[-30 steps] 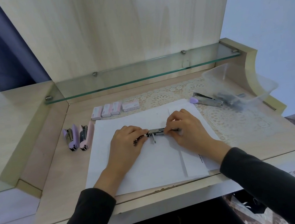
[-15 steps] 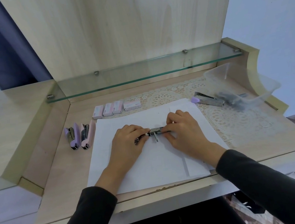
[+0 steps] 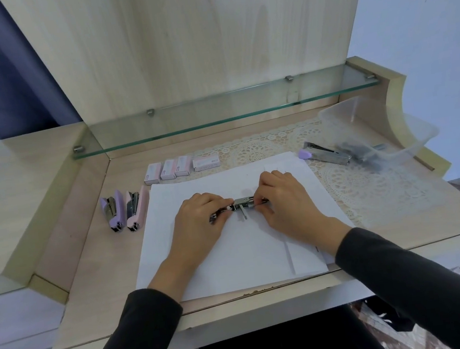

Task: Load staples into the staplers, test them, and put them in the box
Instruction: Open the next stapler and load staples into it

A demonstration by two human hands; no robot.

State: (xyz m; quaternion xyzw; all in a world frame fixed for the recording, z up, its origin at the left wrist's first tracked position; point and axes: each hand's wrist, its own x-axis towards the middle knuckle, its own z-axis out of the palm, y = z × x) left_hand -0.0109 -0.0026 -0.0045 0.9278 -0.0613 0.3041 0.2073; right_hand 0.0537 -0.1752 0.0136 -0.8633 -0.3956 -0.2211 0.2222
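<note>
Little has moved in the last second: the right hand has crept slightly leftward along the opened stapler, and the left hand sits where it was.

Position. The opened stapler lies across the middle of the white paper, between both hands. Left fingers are curled round its left end. The right thumb and fingers are pinched on its right end. Whether a strip of staples is in that pinch is too small to tell. A short metal part sticks out toward the person from the stapler's middle.

Other stock. A purple stapler and a pink stapler lie side by side just left of the paper. Four staple packets are lined up behind it. A purple-tipped stapler rests on the lace mat, its far end at the clear box, which holds dark items.

Step in hand, as judged: loading, with testing and boxing not yet done.

Likely faults:
- Strip seated crooked in the channel. Cause: feeding it at an angle with a fingertip pinch. Result: a jam at the test.
- Spring pusher snapping back. Cause: loss of the left hand's hold. Result: nipped fingers or scattered staples.
- Strip breaking. Cause: too hard a pinch.
- Paper sliding on the desk. Cause: sideways push from either hand.
</note>
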